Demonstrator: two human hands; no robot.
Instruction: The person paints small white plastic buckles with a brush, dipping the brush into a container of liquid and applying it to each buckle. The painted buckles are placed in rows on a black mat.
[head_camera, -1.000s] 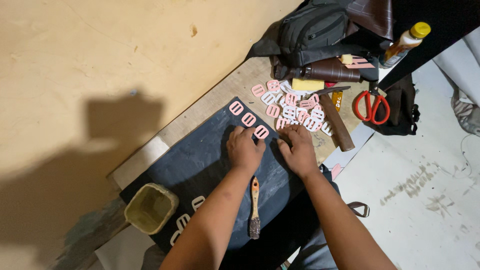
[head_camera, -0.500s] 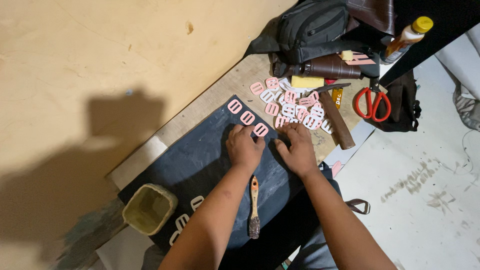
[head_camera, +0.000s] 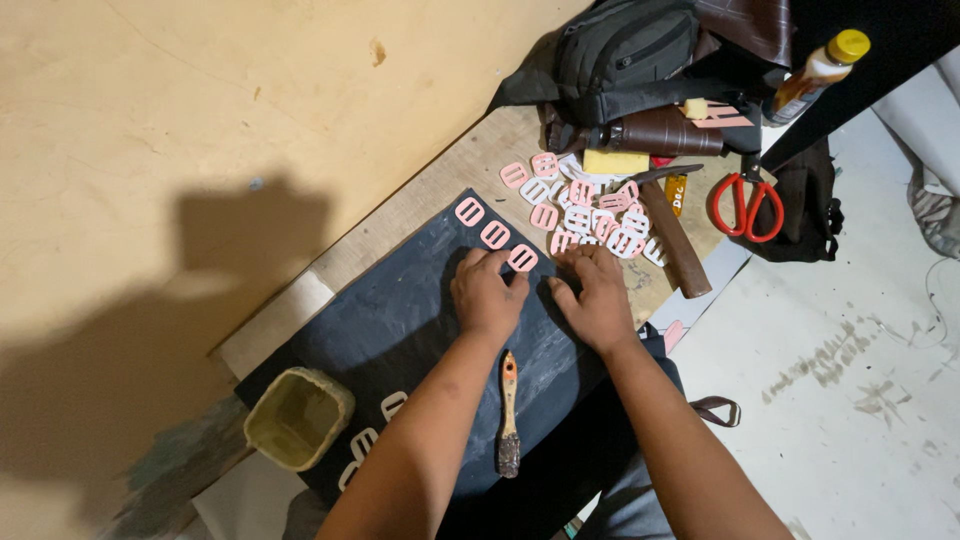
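Observation:
Three pink slotted pieces (head_camera: 495, 235) lie in a row on a dark sheet (head_camera: 400, 320) spread over a wooden board (head_camera: 440, 185). My left hand (head_camera: 487, 292) rests on the sheet, its fingertips touching the nearest pink piece (head_camera: 522, 258). My right hand (head_camera: 596, 296) presses flat on the sheet beside it, fingers reaching the edge of a heap of pink and white slotted pieces (head_camera: 590, 205). A small brush (head_camera: 509, 415) lies on the sheet between my forearms.
A yellowish square cup (head_camera: 298, 417) stands at the sheet's near left, with white pieces (head_camera: 375, 425) beside it. A hammer (head_camera: 675, 235), red scissors (head_camera: 745, 205), a yellow block (head_camera: 615, 161), a bottle (head_camera: 815, 72) and a dark bag (head_camera: 625, 50) crowd the far right.
Both hands stayed on the sheet; the fingers shifted slightly around the nearest pink piece. Nothing else moved.

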